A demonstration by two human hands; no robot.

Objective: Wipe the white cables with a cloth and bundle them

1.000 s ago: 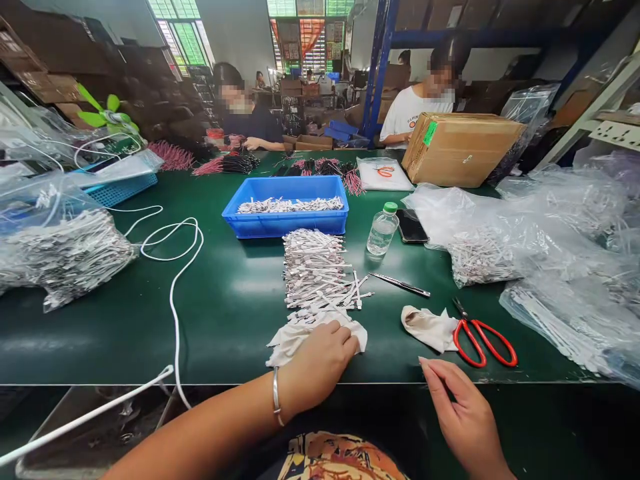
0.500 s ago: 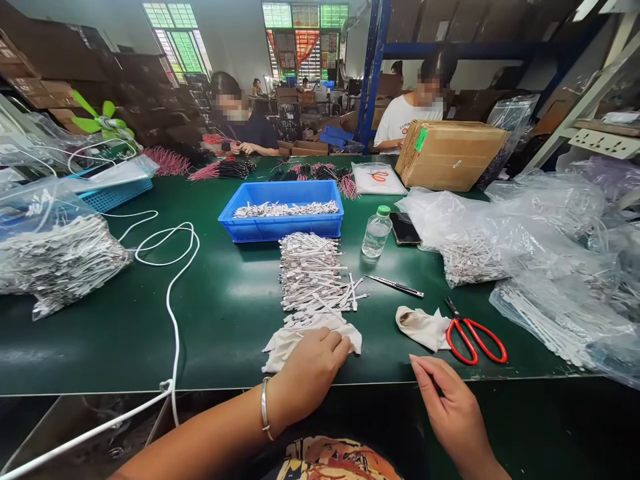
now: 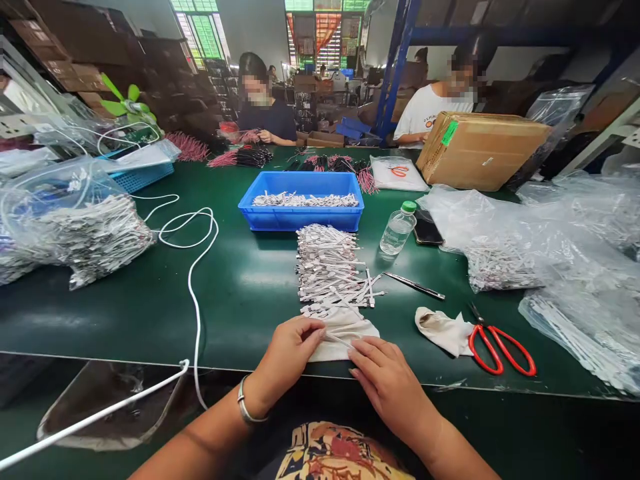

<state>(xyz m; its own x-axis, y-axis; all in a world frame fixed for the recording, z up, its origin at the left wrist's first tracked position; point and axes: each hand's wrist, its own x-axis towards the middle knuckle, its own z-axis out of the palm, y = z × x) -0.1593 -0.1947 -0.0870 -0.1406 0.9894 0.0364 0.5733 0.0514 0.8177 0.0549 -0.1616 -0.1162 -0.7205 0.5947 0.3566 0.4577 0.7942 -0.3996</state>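
My left hand [image 3: 291, 348] and my right hand [image 3: 383, 373] meet at the near edge of the green table [image 3: 235, 293]. Both pinch a thin white strip [image 3: 336, 339] that lies over a white cloth [image 3: 345, 328]. The fingers of both hands are curled together on it. A long heap of small white strips [image 3: 327, 263] stretches away from the cloth toward a blue tray [image 3: 301, 217] that holds more of them. A metal bracelet sits on my left wrist.
Red-handled scissors [image 3: 500, 348], a crumpled cloth [image 3: 443, 328], tweezers [image 3: 415, 286], a water bottle [image 3: 397, 230] and a phone [image 3: 427, 230] lie to the right. Plastic bags of strips flank both sides. A white cable [image 3: 193, 280] loops at left. Two people work at the far side beside a cardboard box [image 3: 480, 150].
My right hand has moved left from the table edge onto the cloth and joined the left hand on a strip. The left hand has shifted slightly left.
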